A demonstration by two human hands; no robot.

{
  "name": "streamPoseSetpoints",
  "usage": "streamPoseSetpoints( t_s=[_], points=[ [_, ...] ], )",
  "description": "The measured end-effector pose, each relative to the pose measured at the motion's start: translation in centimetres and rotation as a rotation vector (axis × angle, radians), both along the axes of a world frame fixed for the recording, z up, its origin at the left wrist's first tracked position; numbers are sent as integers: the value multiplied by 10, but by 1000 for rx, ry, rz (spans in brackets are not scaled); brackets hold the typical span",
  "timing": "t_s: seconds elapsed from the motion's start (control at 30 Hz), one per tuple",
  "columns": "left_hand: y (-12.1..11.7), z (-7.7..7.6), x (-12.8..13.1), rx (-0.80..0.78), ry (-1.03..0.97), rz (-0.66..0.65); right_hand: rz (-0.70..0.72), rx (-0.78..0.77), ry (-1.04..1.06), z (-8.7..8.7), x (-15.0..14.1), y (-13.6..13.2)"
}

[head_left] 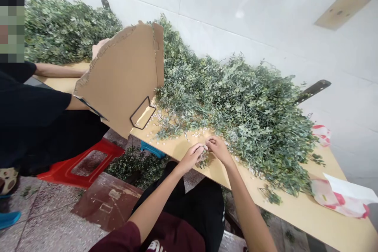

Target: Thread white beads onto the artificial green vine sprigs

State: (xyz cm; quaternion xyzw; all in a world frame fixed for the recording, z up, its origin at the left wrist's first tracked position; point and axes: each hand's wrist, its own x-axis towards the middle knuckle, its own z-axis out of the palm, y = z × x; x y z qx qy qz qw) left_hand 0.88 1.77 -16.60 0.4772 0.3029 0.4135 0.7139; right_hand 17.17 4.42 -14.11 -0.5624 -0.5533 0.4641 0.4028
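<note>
At the table's front edge, my left hand (191, 156) is closed in a pinch on a small green leafy sprig (202, 162), which hangs below the fingers. Close beside it, my right hand (217, 149) has its fingertips pressed together near the top of the sprig; whatever lies between them is too small to make out. Just beyond both hands, small white bead-like pieces (196, 134) are scattered on the table (174, 149). A large heap of artificial greenery (245, 102) spreads behind and to the right.
An upright cardboard sheet (121, 71) with a black metal bookend (142, 113) stands at the left. Past it, a co-worker's arm (59, 71) reaches toward another greenery pile (67, 27). A red stool (85, 165) is below. Red-and-white plastic bags (333, 199) lie at the right.
</note>
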Motion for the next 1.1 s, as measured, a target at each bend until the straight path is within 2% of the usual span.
streamPoseSetpoints(
  t_s=[0.2,0.33,0.47,0.7,1.1],
  points=[
    [-2,7,1,150,186,20,-278,64,263,-15,7,-51],
    [-4,10,0,271,245,-27,-360,42,493,-19,3,-69],
    [-4,9,-2,352,268,-105,-267,-46,651,-17,-5,-76],
    [0,9,-6,335,192,-250,-171,-176,814,-22,-14,-75],
    [3,6,-6,339,162,-262,-138,-203,845,-21,-13,-72]
  ],
)
